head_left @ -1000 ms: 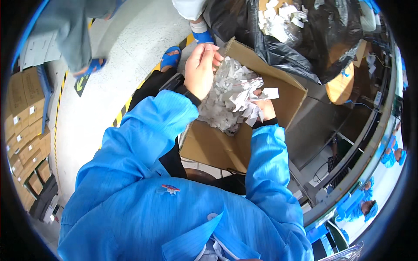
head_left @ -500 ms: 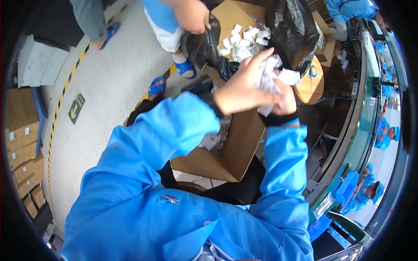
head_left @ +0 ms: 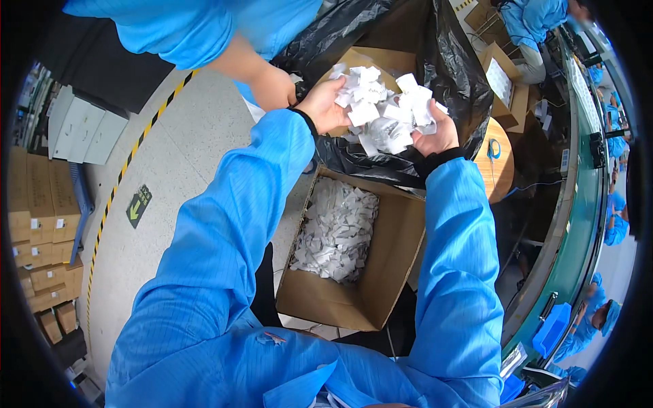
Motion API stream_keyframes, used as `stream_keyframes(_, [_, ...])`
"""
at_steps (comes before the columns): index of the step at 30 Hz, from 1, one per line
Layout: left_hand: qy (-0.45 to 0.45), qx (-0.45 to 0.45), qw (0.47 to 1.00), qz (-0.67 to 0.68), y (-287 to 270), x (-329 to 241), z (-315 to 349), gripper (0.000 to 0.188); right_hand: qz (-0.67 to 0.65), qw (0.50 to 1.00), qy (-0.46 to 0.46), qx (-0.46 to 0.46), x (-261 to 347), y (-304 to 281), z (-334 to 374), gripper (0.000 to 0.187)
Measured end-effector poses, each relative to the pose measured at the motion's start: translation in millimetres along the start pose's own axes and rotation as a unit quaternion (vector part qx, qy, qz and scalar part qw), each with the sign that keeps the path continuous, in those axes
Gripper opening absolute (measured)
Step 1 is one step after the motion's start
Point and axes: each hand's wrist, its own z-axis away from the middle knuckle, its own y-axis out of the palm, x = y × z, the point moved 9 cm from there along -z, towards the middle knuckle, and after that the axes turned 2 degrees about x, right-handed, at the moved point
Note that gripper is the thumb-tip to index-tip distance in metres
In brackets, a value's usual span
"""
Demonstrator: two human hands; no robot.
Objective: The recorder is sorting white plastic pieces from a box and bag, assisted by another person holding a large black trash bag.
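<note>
Between my two hands is a loose heap of small white paper-like pieces (head_left: 389, 112), some crumpled and glossy. My left hand (head_left: 325, 105) cups the heap from the left, and my right hand (head_left: 439, 132) holds it from the right, thumb on top. Both are over the mouth of a black plastic bag (head_left: 456, 61), which has brown cardboard (head_left: 382, 60) inside. Nearer to me, an open cardboard box (head_left: 394, 248) contains many similar white pieces (head_left: 337, 231). Exactly what the pieces are, I cannot tell.
Another person's hand (head_left: 273, 88) is at the bag's left edge, close to my left hand. To the right, a round wooden stool (head_left: 495, 163) has blue scissors (head_left: 494, 148) on it. A green-edged workbench (head_left: 544, 299) runs along the right. Stacked cartons (head_left: 51, 204) stand far left.
My hands, close together around a crumpled handful before, are now apart with a wider heap between them over the bag. The box's contents have come into view. The other person has leaned in nearer.
</note>
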Motion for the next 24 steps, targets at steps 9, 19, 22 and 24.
stream_keyframes(9, [0.014, 0.000, 0.998, -0.057, -6.1, -2.9, 3.3, 0.063, -0.052, 0.997, 0.026, -0.058, -9.6, -12.0, 3.6, 0.071])
stream_keyframes(19, [-0.012, -0.061, 0.996, -0.065, -17.2, 2.1, -5.4, 0.073, -0.035, 0.999, 0.028, 0.018, 2.8, -1.0, 10.6, 0.096])
stream_keyframes(22, [-0.009, -0.039, 0.998, 0.042, -12.0, 1.8, -7.2, 0.092, -0.004, 0.999, 0.034, -0.013, 7.9, -11.7, 9.3, 0.109])
stream_keyframes(24, [-0.005, 0.022, 1.000, -0.013, -10.0, -0.6, -9.6, 0.087, -0.033, 0.999, 0.021, 0.023, 12.2, -9.4, 8.0, 0.120])
